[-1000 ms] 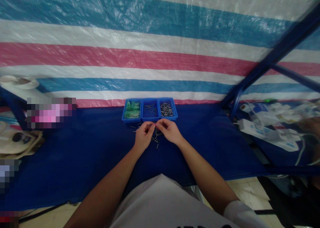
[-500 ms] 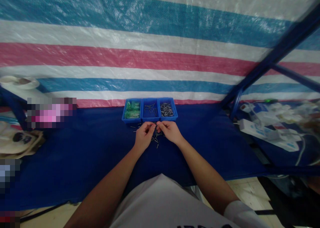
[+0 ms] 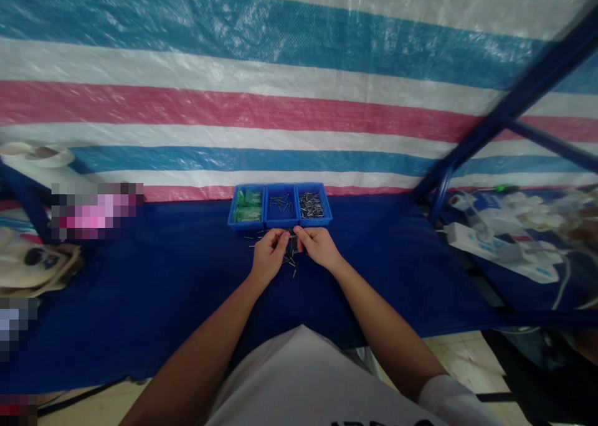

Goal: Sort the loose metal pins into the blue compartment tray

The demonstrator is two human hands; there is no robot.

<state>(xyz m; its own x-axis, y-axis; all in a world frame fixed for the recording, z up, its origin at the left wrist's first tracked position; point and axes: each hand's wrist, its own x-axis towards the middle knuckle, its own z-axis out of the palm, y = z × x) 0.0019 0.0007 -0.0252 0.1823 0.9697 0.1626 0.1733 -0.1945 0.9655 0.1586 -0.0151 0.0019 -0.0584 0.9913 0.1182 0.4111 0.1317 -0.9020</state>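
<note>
My left hand [image 3: 270, 251] is closed in a pinch just in front of the blue bins, its thumb against the fingers. Facing it, my right hand [image 3: 317, 245] also pinches, thumb and forefinger close to the left fingertips. Whatever lies in either pinch is too small to make out. Below and between the hands, several thin dark metal pins [image 3: 289, 261], like screws or rivets, lie loose on the blue table cover. Many similar short metal pieces [image 3: 311, 205] fill the right bin, and a few lie in the middle bin [image 3: 281, 222]. The left bin holds green, clear-looking packets [image 3: 248, 205].
The blue-covered table [image 3: 154, 289] stretches to both sides. A striped plastic sheet [image 3: 280, 114] hangs behind it. On the right stand a blue metal frame [image 3: 490, 130] and a white power strip [image 3: 474, 242] with cables. A pale bag [image 3: 35, 267] sits far left.
My right hand has shifted slightly to the right, so the gap between the fingertips is a little wider. My left hand, the bins and the loose pins stay put.
</note>
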